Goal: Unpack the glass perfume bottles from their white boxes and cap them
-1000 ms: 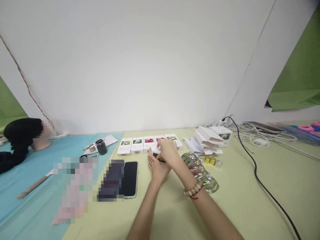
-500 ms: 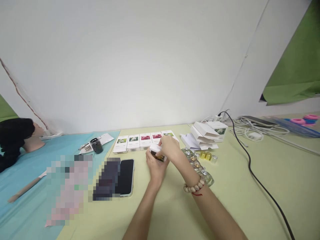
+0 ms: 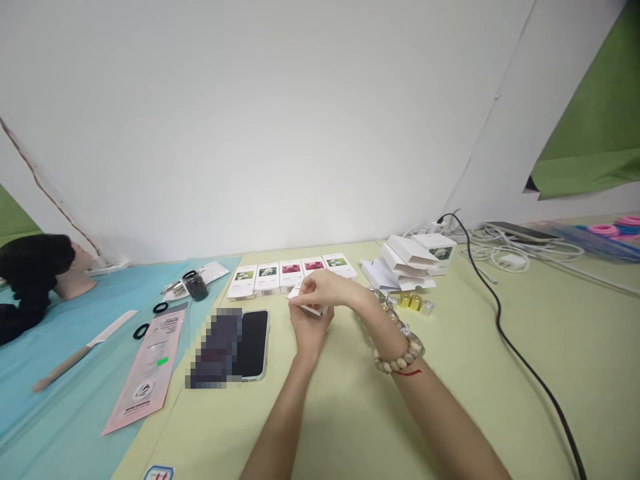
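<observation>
Both my hands meet over the yellow-green table top [image 3: 350,413], just in front of a row of small white boxes with flower pictures [image 3: 291,275]. My left hand [image 3: 306,328] cups a small white box [image 3: 311,305] from below. My right hand [image 3: 327,289], with a bead bracelet on the wrist, pinches the top of the same box with closed fingers. Glass bottles [image 3: 400,320] lie partly hidden behind my right wrist, with gold caps [image 3: 414,302] beside them.
A stack of flat white cartons [image 3: 407,261] lies at the back right. A black cable [image 3: 505,333] runs across the right side. Two phones [image 3: 253,343] lie left of my hands. On the blue cloth [image 3: 60,400] are a pink packet [image 3: 150,367], a knife [image 3: 83,348], a dark jar [image 3: 197,287] and a mannequin head [image 3: 37,267].
My right hand has turned over the small box, and its fingers now pinch the top from the left. The view shifted slightly; the bottles are more hidden behind my wrist.
</observation>
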Tool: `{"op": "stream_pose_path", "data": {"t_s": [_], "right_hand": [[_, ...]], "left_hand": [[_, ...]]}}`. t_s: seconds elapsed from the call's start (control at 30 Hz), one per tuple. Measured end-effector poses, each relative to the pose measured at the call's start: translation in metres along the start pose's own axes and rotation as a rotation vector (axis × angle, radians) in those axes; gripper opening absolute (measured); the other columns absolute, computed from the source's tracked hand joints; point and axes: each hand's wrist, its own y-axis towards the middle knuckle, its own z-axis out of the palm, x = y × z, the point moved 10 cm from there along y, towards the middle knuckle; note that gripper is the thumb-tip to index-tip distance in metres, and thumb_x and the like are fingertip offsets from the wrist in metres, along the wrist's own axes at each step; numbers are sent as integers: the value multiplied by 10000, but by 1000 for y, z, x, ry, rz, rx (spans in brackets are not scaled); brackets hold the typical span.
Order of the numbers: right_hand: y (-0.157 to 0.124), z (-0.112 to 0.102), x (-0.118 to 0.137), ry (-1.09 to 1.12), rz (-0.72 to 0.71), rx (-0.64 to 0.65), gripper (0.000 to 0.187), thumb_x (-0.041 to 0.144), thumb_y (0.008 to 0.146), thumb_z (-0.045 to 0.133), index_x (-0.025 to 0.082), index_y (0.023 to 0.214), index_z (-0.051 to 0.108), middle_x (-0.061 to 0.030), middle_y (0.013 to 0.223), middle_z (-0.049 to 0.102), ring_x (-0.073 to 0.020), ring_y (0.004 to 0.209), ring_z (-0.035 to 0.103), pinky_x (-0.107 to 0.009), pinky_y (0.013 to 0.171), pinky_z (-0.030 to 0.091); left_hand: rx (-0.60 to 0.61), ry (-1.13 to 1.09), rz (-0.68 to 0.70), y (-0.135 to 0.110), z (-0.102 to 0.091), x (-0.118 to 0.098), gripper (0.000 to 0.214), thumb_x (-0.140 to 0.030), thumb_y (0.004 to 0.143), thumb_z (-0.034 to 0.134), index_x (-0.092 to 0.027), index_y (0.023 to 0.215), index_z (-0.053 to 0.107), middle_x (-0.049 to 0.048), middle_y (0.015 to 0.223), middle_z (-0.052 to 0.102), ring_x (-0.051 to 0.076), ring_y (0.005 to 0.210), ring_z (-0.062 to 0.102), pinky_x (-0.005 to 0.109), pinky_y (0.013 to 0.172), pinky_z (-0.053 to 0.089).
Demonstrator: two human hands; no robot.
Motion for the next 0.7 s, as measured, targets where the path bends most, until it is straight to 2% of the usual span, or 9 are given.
{"op": "stream_pose_path", "data": {"t_s": [0.03, 0.1, 0.17, 0.23, 0.3, 0.33, 0.47, 0.57, 0.7], "right_hand": [[1, 7, 1, 52, -7, 48, 275, 423, 731, 529, 158, 732, 601, -28, 709, 646, -112, 611, 592, -181, 530, 402], [4, 9, -1, 64, 25, 39, 288, 384, 797, 452, 145, 767, 610, -37, 691, 647, -107, 574, 592, -184, 539, 413], [5, -1, -4, -14, 57, -52, 264, 310, 829, 408, 158, 836, 623, -26, 681, 646, -98, 551, 585, -190, 552, 408], [3, -20, -6, -144, 68, -194, 232, 241, 817, 421, 200, 899, 634, -12, 751, 655, -100, 604, 592, -202, 586, 399], [0, -39, -10, -282, 66, -319, 217, 192, 773, 473, 242, 881, 654, 0, 841, 654, -122, 717, 597, -216, 625, 388], [-1, -44, -13, -314, 56, -337, 215, 173, 749, 496, 253, 857, 664, 6, 871, 649, -131, 764, 593, -217, 638, 385], [4, -37, -27, -212, -31, -179, 186, 224, 692, 586, 253, 848, 683, 4, 903, 634, -138, 790, 586, -201, 636, 400], [6, -37, -32, -184, -56, -175, 271, 294, 664, 633, 251, 928, 675, -25, 1025, 601, -166, 854, 580, -216, 688, 419], [10, -31, -34, -160, -50, -150, 327, 241, 757, 549, 233, 1077, 618, -40, 1113, 576, -171, 953, 556, -233, 813, 403]], "left_hand": [[34, -19, 11, 0, 3, -1, 526, -294, 607, 676, -174, 1053, 424, 70, 969, 552, 189, 874, 555, 321, 767, 440], [48, 6, 29, -1, 4, -1, 545, -288, 616, 671, -179, 1083, 411, 75, 982, 544, 192, 885, 547, 325, 768, 441], [-10, 61, 4, -1, -1, 3, 607, -298, 591, 688, -177, 1116, 408, 96, 1025, 524, 219, 945, 525, 347, 799, 428], [-42, 65, -25, 0, -4, 9, 661, -302, 585, 684, -176, 1163, 391, 115, 1092, 500, 239, 1015, 495, 357, 842, 408], [16, -28, -32, 2, 2, 12, 673, -278, 607, 649, -184, 1206, 356, 107, 1139, 490, 226, 1045, 487, 334, 866, 400], [62, -100, -33, 2, 6, 13, 675, -256, 615, 622, -190, 1224, 337, 98, 1152, 491, 213, 1042, 492, 316, 864, 404], [165, -306, -98, 3, 16, 23, 714, -188, 579, 488, -187, 1271, 312, 80, 1111, 532, 197, 963, 531, 274, 760, 443], [161, -336, -143, 4, 17, 31, 723, -188, 546, 436, -175, 1265, 359, 70, 1061, 559, 191, 898, 540, 259, 697, 445], [118, -339, -167, 7, 15, 39, 622, -203, 536, 420, -151, 1153, 486, 53, 950, 589, 172, 809, 535, 244, 657, 432]]}}
